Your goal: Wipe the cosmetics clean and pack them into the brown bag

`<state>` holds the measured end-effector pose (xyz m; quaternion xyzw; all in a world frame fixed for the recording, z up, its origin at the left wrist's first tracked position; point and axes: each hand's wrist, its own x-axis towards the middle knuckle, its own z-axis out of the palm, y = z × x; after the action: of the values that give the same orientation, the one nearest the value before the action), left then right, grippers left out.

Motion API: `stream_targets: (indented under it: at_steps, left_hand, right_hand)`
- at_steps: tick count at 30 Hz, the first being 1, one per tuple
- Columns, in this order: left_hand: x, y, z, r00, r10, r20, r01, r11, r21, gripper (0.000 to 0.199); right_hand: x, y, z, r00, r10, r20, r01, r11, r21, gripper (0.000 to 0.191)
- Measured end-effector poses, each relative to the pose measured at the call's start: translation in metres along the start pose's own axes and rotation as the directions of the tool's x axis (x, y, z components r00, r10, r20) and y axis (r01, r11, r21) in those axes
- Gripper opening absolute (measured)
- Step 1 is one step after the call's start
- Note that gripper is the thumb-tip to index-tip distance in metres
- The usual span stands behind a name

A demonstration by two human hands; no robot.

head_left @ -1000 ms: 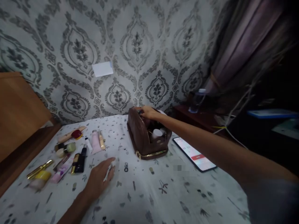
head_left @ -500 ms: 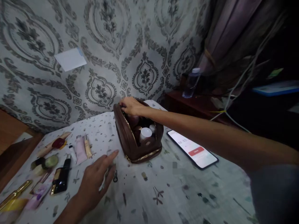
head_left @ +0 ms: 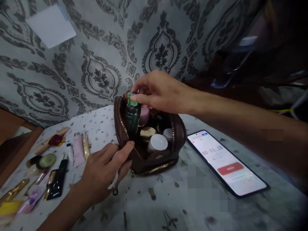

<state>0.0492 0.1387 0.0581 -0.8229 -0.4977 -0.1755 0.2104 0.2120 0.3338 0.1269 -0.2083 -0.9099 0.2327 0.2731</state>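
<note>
My right hand (head_left: 156,91) is closed around the top of a dark green bottle with a bright green cap (head_left: 133,112). The bottle stands nearly upright inside the left part of an unzipped brown bag (head_left: 144,162). At the bag's front left corner, my left hand (head_left: 108,166) has its index finger on the rim and its other fingers against the side. Inside the bag are a white-lidded jar (head_left: 157,142), a pink item (head_left: 143,115), a cream round item (head_left: 148,132) and a grey-white lid (head_left: 167,134). The lower part of the bottle is partly hidden.
Left on the patterned sheet lie a pink tube (head_left: 79,149), a black bottle (head_left: 56,181), a green round container (head_left: 47,160) and several other cosmetics. A phone (head_left: 228,163) showing a timer lies right of the bag. A clear bottle (head_left: 232,64) stands farther back right.
My right hand, earlier reaching into the bag's back left, now holds the green bottle in view. My left hand has come up to the bag's corner. The view has shifted closer.
</note>
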Motion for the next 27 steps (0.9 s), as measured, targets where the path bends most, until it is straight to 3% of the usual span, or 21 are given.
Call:
stream_targets:
  at_steps: [4, 9, 14, 19, 23, 27]
  left_hand:
    - [0.001, -0.003, 0.006, 1.0, 0.002, -0.017, -0.002, 1.0, 0.007, 0.029]
    - [0.0, -0.005, 0.01, 0.999, 0.008, -0.036, -0.009, 1.0, -0.027, 0.028]
    - [-0.002, -0.006, 0.013, 0.999, 0.001, -0.043, -0.004, 0.998, -0.059, 0.029]
    - [-0.002, -0.004, 0.013, 0.998, -0.037, -0.053, 0.03, 0.992, -0.123, 0.034]
    - [-0.002, -0.002, 0.01, 0.997, -0.053, -0.054, 0.044, 0.987, -0.153, 0.039]
    - [-0.004, -0.001, 0.008, 0.997, -0.069, -0.022, 0.063, 0.979, -0.193, 0.044]
  right_hand:
    - [-0.016, -0.001, 0.0, 0.992, -0.057, 0.115, 0.04, 0.988, 0.147, 0.014]
    - [-0.03, -0.011, 0.006, 0.966, -0.181, 0.187, 0.158, 0.979, 0.131, 0.013]
    - [-0.038, -0.018, 0.009, 0.96, -0.108, 0.257, 0.065, 0.983, 0.17, 0.003]
    - [-0.045, -0.016, 0.006, 0.946, -0.091, 0.31, 0.021, 0.975, 0.221, 0.005]
    - [-0.05, -0.017, 0.0, 0.906, -0.123, 0.405, 0.041, 0.978, 0.206, 0.007]
    - [-0.052, -0.021, -0.007, 0.888, -0.163, 0.43, 0.121, 0.985, 0.124, 0.016]
